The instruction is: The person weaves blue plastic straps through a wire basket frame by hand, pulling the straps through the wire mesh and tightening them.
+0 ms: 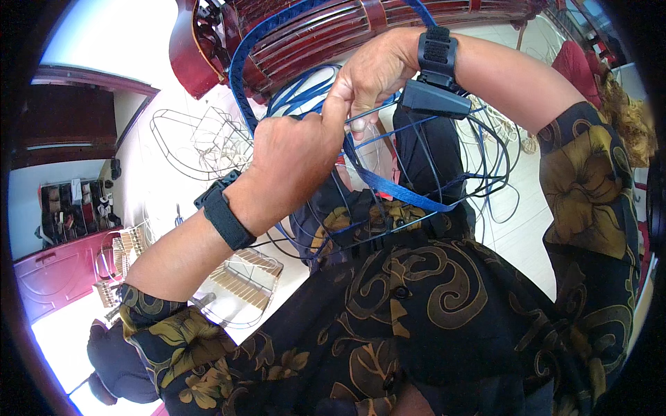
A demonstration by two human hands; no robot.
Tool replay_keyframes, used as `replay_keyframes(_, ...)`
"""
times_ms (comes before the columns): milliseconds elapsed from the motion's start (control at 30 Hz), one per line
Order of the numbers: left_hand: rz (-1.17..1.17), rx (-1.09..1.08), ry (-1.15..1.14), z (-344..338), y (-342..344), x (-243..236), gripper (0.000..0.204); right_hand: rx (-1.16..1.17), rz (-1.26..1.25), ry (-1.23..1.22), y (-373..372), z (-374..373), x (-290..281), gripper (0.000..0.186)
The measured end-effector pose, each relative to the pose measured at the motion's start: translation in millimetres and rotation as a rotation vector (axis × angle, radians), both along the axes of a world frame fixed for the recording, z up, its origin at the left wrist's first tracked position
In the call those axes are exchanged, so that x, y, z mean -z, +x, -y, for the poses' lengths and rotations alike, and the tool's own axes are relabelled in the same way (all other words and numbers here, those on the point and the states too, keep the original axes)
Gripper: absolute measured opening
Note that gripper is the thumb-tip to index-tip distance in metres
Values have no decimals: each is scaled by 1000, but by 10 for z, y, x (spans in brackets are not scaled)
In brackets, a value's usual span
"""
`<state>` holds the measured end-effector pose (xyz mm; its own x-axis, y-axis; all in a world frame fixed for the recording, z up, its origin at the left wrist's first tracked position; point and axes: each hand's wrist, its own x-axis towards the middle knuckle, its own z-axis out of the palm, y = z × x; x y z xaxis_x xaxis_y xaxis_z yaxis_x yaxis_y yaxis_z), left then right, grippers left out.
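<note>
A wire basket frame [378, 229] of thin dark rods rests on my lap. From it a tall handle wrapped in blue [239, 87] arches up on the far side. My left hand [295, 149] is closed at the frame's far rim, its thumb side against my right hand's fingers. My right hand [374, 73] bends down from above, pinching at the same spot. Between them passes a flat blue strip [409, 197], which hangs in a loop toward me. Their fingers hide exactly how the strip meets the rim. Black strapped devices sit on both wrists.
Coiled blue strips [298, 93] lie beyond my hands, before a dark red wooden bench [312, 45]. Bare wire frames [201, 139] and a frame with pale slats [243, 281] are on the floor at left. Loose dark cords [496, 166] loop at right. Another person's red-clad leg [577, 69] shows at far right.
</note>
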<state>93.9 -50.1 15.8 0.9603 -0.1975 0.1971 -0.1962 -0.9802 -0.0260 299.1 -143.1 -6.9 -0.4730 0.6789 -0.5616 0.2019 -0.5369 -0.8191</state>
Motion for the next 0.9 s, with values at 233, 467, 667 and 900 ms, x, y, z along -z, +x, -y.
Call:
replay_keyframes(233, 4, 7, -9, 33, -7, -8, 20, -24, 2, -65, -11, -14, -2, 35)
replay_keyframes(467, -46, -40, -123, -5, -30, -11, 28, -24, 215, 13, -99, 25, -147, 20)
replay_keyframes(667, -56, 9, -467, -138, -62, 4, 24, 94, 753, 451, -74, 312, -403, 10)
replay_keyframes(900, -159, 56, -800, -210, -89, 26, 7, 417, 1616, 797, -113, 687, -582, 8)
